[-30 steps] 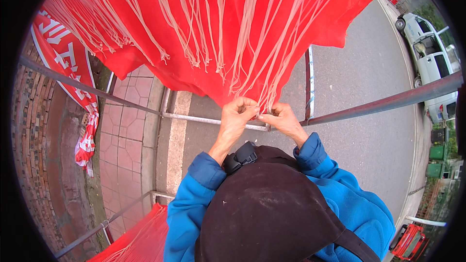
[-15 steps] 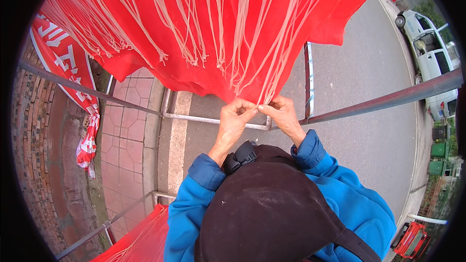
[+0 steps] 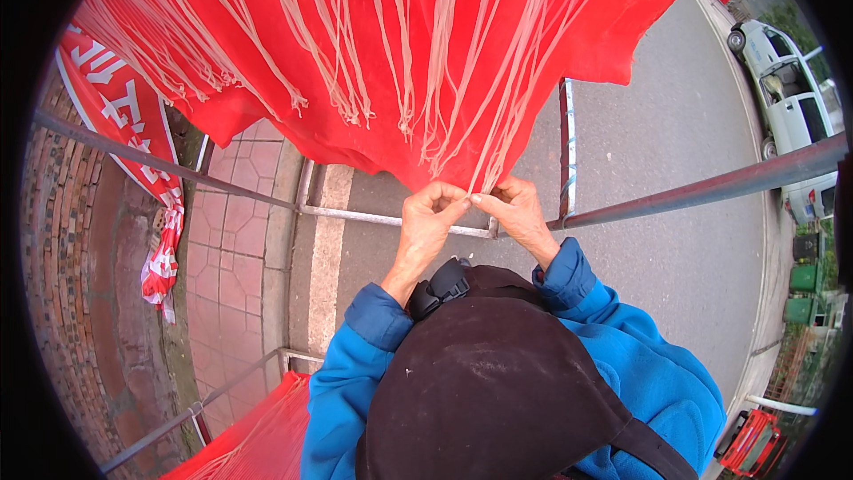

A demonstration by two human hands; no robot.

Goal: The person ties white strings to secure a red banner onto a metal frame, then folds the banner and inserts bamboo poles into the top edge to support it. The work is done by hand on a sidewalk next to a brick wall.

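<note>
Left hand (image 3: 429, 220), right hand (image 3: 522, 216): fingertips pinched on pale strands (image 3: 495, 157) beside red cloth (image 3: 591, 40). Likely step: gathering strand ends; next needs steady tension.

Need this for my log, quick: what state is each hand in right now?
Left hand: closed in a thumb-and-finger pinch on pale strings.
Right hand: also pinched closed on the strings, right beside the left fingertips.

Bright, diffuse daylight, soft shading, strong fisheye curvature toward the black rim.
</note>
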